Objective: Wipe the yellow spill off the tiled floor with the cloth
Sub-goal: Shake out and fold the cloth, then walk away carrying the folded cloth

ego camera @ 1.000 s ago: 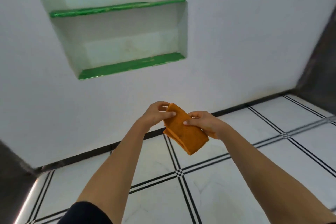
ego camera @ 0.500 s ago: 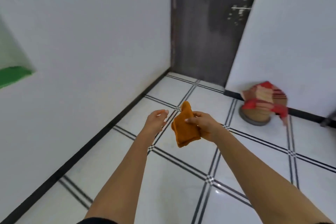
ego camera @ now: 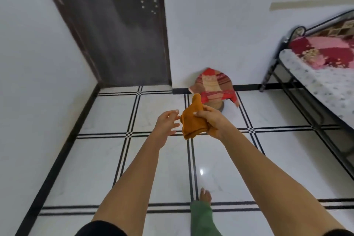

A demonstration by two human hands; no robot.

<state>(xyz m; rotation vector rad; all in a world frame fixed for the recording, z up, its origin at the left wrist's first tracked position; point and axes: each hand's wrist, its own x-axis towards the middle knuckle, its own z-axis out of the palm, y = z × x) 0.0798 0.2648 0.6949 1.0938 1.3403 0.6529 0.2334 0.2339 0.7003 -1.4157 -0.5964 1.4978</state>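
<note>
Head view looks down across a white tiled floor [ego camera: 99, 168] with black grid lines, toward a dark door [ego camera: 118, 30], a bed [ego camera: 321, 82] on the right, and a patterned fabric [ego camera: 212, 86] draped over something round by the wall. No yellow spill shows anywhere. Mid-frame and held above the floor, the right hand [ego camera: 212, 122] pinches a folded orange cloth [ego camera: 193, 120]. Just beside it, the left hand [ego camera: 166, 122] is spread and holds nothing. This looks like the preparation step; next, the spill must be found and the cloth lowered onto it.
</note>
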